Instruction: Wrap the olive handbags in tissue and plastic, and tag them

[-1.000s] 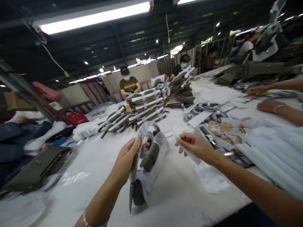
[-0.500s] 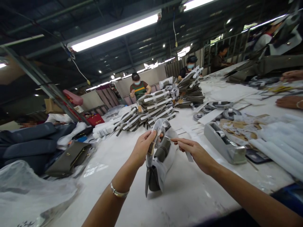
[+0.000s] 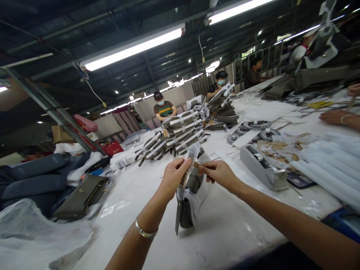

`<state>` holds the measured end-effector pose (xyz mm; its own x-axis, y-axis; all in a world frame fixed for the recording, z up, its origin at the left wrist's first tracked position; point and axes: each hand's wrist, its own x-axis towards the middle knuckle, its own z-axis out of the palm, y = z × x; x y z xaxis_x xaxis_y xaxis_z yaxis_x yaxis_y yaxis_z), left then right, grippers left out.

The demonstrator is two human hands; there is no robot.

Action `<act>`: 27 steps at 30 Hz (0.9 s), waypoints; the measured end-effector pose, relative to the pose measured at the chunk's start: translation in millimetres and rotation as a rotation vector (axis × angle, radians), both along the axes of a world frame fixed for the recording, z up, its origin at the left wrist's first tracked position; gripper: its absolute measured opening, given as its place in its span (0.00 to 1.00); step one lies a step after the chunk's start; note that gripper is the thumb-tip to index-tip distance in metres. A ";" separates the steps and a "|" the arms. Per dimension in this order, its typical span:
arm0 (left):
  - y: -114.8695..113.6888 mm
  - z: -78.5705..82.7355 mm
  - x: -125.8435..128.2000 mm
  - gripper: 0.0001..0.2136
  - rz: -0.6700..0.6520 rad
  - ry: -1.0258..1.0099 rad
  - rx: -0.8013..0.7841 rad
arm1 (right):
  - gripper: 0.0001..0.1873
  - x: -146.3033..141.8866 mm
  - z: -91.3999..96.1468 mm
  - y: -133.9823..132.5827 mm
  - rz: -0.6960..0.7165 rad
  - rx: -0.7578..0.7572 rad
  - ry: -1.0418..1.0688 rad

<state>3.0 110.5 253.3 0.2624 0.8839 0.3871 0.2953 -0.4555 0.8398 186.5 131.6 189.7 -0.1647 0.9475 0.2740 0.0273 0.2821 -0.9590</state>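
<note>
An olive-grey handbag point(image 3: 185, 214) stands on the white table in front of me, with thin white wrapping along its right side. Above it, my left hand point(image 3: 172, 179) is closed on a clear-plastic-wrapped strap point(image 3: 194, 152), thumb on the near side. My right hand point(image 3: 222, 175) reaches in from the right with thumb and finger pinched. Between those fingertips, close against the wrapped strap, is a small brown tag point(image 3: 196, 164). The fingers partly cover both the tag and the strap.
A grey tape dispenser point(image 3: 263, 168) stands right of my hands, near white foam rolls point(image 3: 323, 165). Stacked wrapped bags point(image 3: 182, 131) rise ahead. Another olive bag point(image 3: 81, 197) and plastic sheeting point(image 3: 36, 232) lie left. A co-worker's hand point(image 3: 333, 115) rests at right.
My right hand has moved left to the wrapped strap and now pinches the brown tag. The pale strip that hung below its fingers no longer shows. The wrapped strap has turned more edge-on.
</note>
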 end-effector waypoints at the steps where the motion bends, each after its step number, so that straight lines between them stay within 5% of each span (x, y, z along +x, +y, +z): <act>1: 0.1 -0.1 0.3 0.14 0.015 0.030 0.032 | 0.20 -2.2 0.9 1.8 0.030 0.003 0.020; 8: 5.1 -2.5 1.0 0.13 0.080 0.158 0.211 | 0.21 -11.8 12.7 7.0 0.081 -0.199 0.217; 23: 2.3 -6.4 6.9 0.12 0.179 0.173 0.366 | 0.18 -25.2 19.7 9.1 0.036 -0.185 0.431; 27: 4.9 -6.7 3.4 0.13 0.175 0.192 0.353 | 0.18 -22.5 14.8 5.4 0.192 -0.201 0.567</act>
